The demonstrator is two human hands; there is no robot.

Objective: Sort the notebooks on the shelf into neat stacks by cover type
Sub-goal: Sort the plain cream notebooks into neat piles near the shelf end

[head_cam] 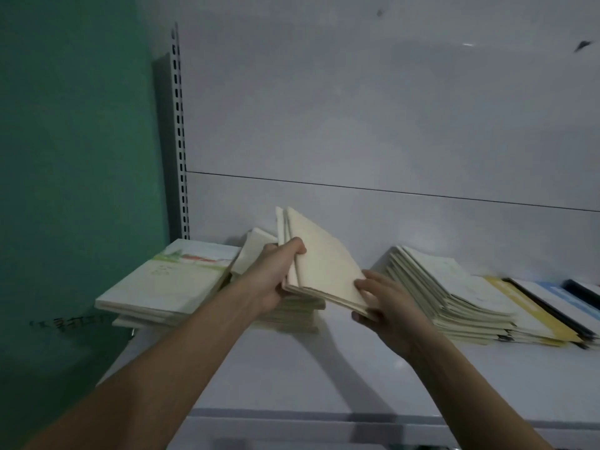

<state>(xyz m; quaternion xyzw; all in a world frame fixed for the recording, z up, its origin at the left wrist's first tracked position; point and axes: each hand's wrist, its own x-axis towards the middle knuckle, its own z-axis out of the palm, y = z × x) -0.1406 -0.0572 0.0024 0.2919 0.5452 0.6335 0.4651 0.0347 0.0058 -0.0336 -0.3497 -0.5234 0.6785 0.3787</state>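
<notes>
I hold a small bundle of plain cream notebooks (324,264) tilted up above the white shelf (292,368). My left hand (276,274) grips the bundle's left edge, thumb on the front cover. My right hand (383,303) pinches its lower right corner. Beneath the bundle lies a low stack of cream notebooks (292,316), partly hidden by my left hand. A stack with green and red printed covers (162,284) lies at the left. A slanted, fanned pile of pale notebooks (454,293) lies at the right.
At the far right, yellow (532,310), black (552,306) and blue (574,300) covered notebooks lie in the slanted row. A slotted metal upright (180,141) and a green wall (74,157) stand at the left. The white back panel rises behind the shelf.
</notes>
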